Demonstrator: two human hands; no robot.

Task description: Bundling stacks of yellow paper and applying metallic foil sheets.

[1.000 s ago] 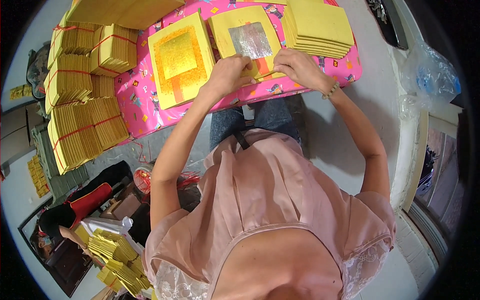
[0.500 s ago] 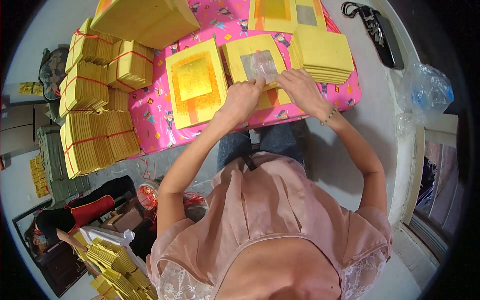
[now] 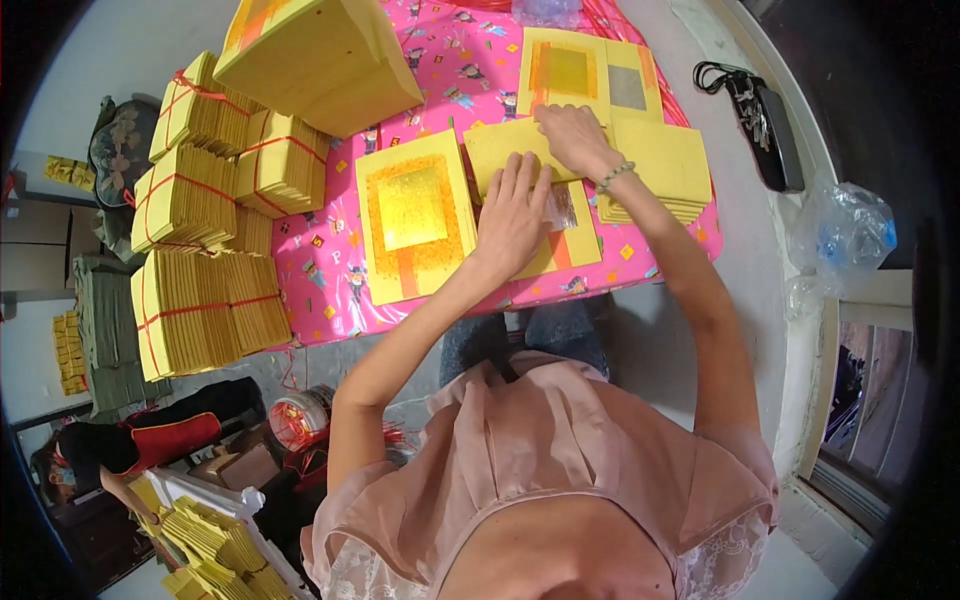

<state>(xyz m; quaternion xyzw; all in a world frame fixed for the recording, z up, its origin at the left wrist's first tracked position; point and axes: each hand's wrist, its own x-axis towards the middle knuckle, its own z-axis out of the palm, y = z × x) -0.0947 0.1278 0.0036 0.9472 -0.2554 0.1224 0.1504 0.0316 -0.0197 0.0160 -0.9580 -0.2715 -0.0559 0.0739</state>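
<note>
My left hand (image 3: 513,217) lies flat, fingers stretched, over the near part of a folded sheet of yellow paper (image 3: 492,150). The sheet's plain yellow side faces up. Beyond and to the right, my right hand (image 3: 580,142) has its fingers curled down at the sheet's far edge; the fingertips are hidden. Beneath the fold shows another yellow sheet (image 3: 568,247) with a silver patch and an orange strip, partly covered by my left hand. Left of my hands lies a stack of yellow paper (image 3: 380,275) with a gold square framed in orange. Folded yellow sheets (image 3: 665,160) are piled at the right.
Bundles of folded yellow paper (image 3: 205,310) tied with red string line the left of the pink-covered table (image 3: 330,245). A tall yellow paper block (image 3: 310,75) stands at the back. A black pouch (image 3: 765,140) lies at the right. Lower left, another person (image 3: 120,450) works by more paper.
The sheet's near part has been folded away from me, showing the sheet below. My left hand has flattened onto it; my right hand has moved to its far edge. The view has shifted slightly.
</note>
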